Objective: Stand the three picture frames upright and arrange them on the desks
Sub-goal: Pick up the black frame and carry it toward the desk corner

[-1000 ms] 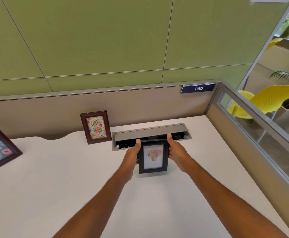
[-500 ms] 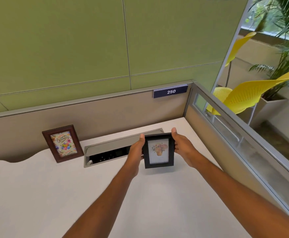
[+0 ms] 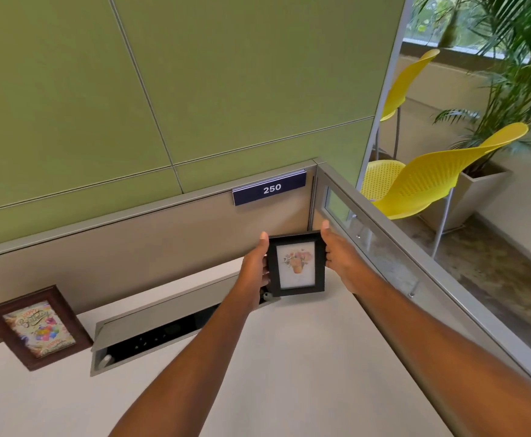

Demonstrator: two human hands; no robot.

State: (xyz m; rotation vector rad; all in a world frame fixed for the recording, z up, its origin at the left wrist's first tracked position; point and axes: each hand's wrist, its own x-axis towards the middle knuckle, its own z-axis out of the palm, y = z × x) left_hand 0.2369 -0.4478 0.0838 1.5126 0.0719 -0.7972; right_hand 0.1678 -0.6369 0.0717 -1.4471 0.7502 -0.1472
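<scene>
Two grips clasp the black picture frame point(image 3: 297, 263) upright by its sides, left grip point(image 3: 254, 272) and right grip point(image 3: 341, 260).

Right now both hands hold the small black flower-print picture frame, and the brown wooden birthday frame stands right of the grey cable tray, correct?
No: the head view shows the brown wooden birthday frame left of the grey cable tray. The left hand and right hand do hold the small black flower-print picture frame.

The standing frame point(image 3: 35, 326) is left of the cable box point(image 3: 163, 313); the held frame point(image 3: 296, 263) hangs at its right end.
</scene>
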